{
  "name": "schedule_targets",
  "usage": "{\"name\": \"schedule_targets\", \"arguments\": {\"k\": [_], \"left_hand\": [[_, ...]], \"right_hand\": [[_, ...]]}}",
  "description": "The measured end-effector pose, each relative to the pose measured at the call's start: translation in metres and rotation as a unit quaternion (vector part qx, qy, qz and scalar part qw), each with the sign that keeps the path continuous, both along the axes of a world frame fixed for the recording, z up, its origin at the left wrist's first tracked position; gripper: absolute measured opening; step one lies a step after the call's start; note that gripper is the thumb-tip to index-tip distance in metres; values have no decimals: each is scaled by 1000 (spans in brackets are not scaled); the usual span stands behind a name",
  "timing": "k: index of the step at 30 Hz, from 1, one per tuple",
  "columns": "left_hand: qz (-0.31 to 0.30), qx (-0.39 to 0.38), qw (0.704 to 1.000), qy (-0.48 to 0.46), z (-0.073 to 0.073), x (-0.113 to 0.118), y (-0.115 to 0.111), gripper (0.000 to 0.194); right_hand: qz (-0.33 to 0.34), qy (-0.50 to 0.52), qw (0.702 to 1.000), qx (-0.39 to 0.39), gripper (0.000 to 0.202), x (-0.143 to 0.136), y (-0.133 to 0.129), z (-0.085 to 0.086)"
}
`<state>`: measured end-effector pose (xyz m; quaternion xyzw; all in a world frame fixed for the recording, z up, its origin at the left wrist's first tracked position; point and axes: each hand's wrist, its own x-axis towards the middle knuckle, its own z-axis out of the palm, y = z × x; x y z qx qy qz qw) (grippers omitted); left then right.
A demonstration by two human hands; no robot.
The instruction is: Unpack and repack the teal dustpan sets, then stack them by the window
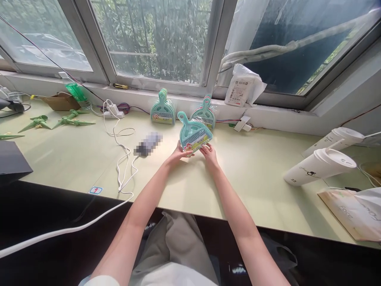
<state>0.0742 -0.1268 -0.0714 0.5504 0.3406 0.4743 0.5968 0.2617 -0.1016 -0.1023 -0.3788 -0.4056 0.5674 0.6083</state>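
Between both hands I hold a small teal dustpan-and-brush set (195,135) in clear wrapping, tilted with its handle toward the upper left. My left hand (178,154) grips its lower left corner, fingers closed on the edge. At the lower right edge, my right hand (209,154) pinches it. Behind it, more wrapped dustpan sets (205,113) lean against the window ledge, partly hidden by the one I hold. Another group of teal dustpan sets (162,111) stands upright just to the left of those.
White cables (119,167) run over the table on the left, near a blurred object (148,144). Green pointed pieces (73,119) lie at the far left. White cups (318,167) and a paper bag (354,214) stand at right. A white package (239,87) rests on the ledge.
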Motion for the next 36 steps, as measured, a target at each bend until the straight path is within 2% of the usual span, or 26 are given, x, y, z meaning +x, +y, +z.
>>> {"name": "schedule_targets", "arguments": {"k": [4,7,12,16,22,26,29,32,34,36], "left_hand": [[4,30,999,15,3,4,-3,85],[27,2,1000,5,-2,4,3,71],[123,-35,991,-34,-10,-7,23,66],[167,-33,983,-71,-8,-22,30,61],[243,-27,968,-57,-1,-35,39,49],[246,-15,969,-11,16,-44,55,46],[254,28,965,59,38,-50,66,58],[292,163,925,183,62,-48,73,76],[267,233,885,301,80,-42,78,79],[231,256,847,405,97,-36,82,70]], "right_hand": [[3,18,1000,-9,54,6,1,-5],[3,23,1000,-11,52,8,1,-7],[-4,11,1000,-26,44,11,-3,0],[4,-6,1000,-19,42,14,-7,8],[27,-34,999,-18,42,9,-12,13],[19,-37,999,-14,42,7,-13,19],[-6,-35,999,1,41,16,-12,23],[4,-39,999,12,43,28,-11,26],[29,-51,998,15,45,34,-11,27],[43,-59,997,17,47,37,-13,29]]}}
